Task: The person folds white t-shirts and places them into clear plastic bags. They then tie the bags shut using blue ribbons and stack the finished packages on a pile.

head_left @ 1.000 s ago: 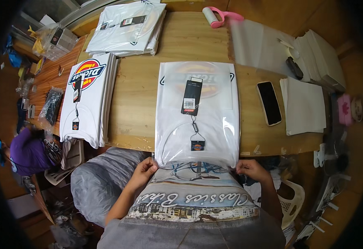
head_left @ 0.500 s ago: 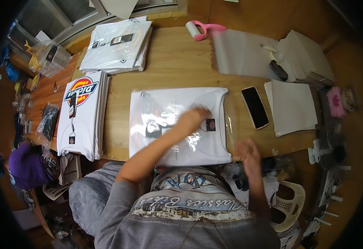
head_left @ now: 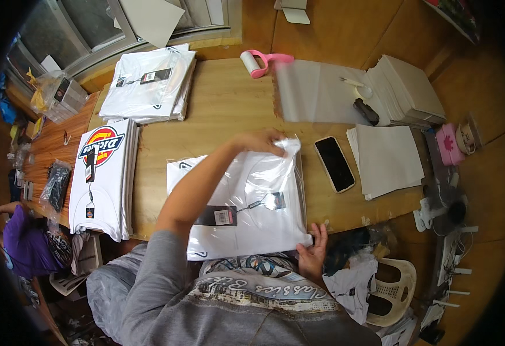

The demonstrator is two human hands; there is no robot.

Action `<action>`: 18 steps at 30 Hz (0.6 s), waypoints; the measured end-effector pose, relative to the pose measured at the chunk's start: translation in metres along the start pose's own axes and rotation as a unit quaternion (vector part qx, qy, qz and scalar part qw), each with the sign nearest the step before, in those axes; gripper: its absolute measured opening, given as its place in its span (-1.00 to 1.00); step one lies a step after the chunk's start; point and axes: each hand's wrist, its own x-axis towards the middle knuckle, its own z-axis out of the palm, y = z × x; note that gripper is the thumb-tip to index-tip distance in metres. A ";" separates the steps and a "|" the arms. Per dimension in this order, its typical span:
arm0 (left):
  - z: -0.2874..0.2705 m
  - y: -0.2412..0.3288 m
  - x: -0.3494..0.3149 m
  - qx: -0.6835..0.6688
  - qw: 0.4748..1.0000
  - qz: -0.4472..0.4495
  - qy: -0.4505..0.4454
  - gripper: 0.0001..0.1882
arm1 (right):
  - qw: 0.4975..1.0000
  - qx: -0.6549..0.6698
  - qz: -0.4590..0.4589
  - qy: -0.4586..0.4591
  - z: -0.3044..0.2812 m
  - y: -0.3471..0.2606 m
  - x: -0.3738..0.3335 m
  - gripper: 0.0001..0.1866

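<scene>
In front of me lies a folded white T-shirt [head_left: 252, 222] in a clear plastic bag, turned slightly askew, with a black hang tag [head_left: 216, 215] showing through. My left hand [head_left: 264, 142] reaches across it and grips the bag and shirt at the far right corner. At the near right corner, by the table's front edge, my right hand [head_left: 314, 251] pinches the bag between thumb and fingers. The shirt's right edge looks a little raised between my hands.
Folded shirts stand in a stack [head_left: 102, 184] on the left, with bagged shirts [head_left: 148, 86] behind. A phone [head_left: 334, 164], white sheets [head_left: 386, 161], a pink lint roller [head_left: 258, 63] and clear bags [head_left: 313, 92] lie right and behind. Another person in purple [head_left: 30, 248] is at left.
My left hand has moved from the shirt's middle to its far right corner. My right hand has come onto the near right corner. The shirt has turned, and the view has shifted.
</scene>
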 end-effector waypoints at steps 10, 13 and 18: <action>-0.099 0.175 -0.144 -0.082 0.937 0.140 0.309 -0.73 | 0.973 -0.127 -0.136 -0.135 0.098 -0.099 0.136 -0.45; -0.151 0.155 -0.139 -0.074 0.917 0.139 0.367 -0.81 | 0.958 -0.050 -0.180 -0.219 0.162 -0.162 0.206 -0.52; -0.161 0.171 -0.139 -0.180 0.807 0.202 0.525 -0.78 | 0.904 -0.063 -0.361 -0.221 0.216 -0.228 0.260 -0.82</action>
